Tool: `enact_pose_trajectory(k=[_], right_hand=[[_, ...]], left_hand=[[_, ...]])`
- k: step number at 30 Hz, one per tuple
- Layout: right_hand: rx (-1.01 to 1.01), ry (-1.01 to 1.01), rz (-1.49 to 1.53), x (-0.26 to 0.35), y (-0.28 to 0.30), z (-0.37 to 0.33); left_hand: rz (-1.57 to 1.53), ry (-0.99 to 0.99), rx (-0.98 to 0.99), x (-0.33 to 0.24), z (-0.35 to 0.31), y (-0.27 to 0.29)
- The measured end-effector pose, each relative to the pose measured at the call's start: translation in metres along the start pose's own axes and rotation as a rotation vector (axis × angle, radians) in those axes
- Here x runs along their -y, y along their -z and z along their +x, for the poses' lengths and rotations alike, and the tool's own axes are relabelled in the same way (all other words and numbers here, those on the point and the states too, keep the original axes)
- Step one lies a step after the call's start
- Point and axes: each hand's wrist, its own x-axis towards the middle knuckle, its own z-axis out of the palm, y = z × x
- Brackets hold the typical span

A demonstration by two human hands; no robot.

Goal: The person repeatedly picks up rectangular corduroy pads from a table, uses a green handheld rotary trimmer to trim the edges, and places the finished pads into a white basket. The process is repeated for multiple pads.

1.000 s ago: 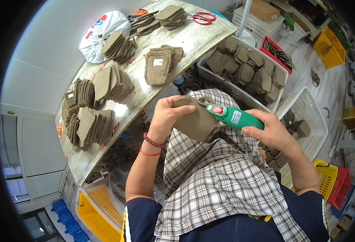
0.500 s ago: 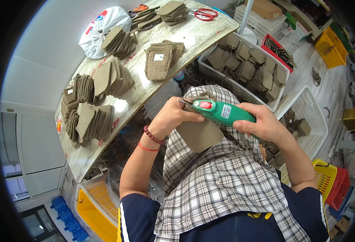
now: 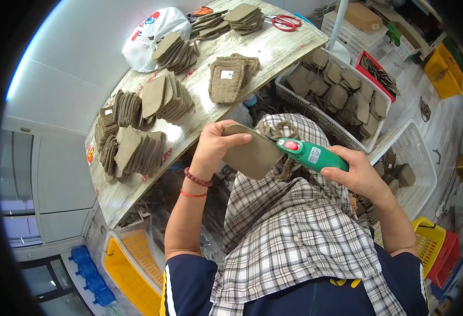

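My left hand (image 3: 215, 145) pinches a flat brown pad (image 3: 257, 158) with rounded corners at its upper left, thumb on top. In my right hand (image 3: 352, 171) is a green electric fabric cutter (image 3: 315, 155) with a red button, its tip at the pad's right edge. A curled brown strip (image 3: 286, 129) hangs beside the cutter's tip over my checked apron (image 3: 289, 226). Whether the strip still joins the pad, I cannot tell.
On the table (image 3: 184, 124) to the left lie several stacks of brown pads (image 3: 160, 97), a white plastic bag (image 3: 155, 39) and red scissors (image 3: 285, 22). A white crate of pads (image 3: 342, 92) stands at the far right, with a yellow crate (image 3: 128, 274) at the near left.
My left hand has turned the pad, bringing its lower end up and to the right. The cutter has shifted right, away from my left fingers. The whole view has shifted slightly.
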Motion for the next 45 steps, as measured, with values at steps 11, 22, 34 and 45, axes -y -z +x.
enact_pose_trajectory(k=[11,22,34,45], right_hand=[[-0.281,0.070,0.234,-0.021,-0.004,0.004],[-0.322,0.029,0.257,-0.029,0.001,-0.005],[-0.303,0.028,0.269,-0.028,-0.006,-0.001],[-0.328,0.106,0.222,-0.018,-0.018,0.017]], left_hand=[[-0.108,-0.710,-0.961,-0.056,0.021,0.136],[1.493,-0.801,-1.276,-0.013,0.079,0.085],[1.205,-0.579,-0.773,0.048,0.137,0.032],[0.113,-0.790,-0.792,0.021,0.115,0.038]])
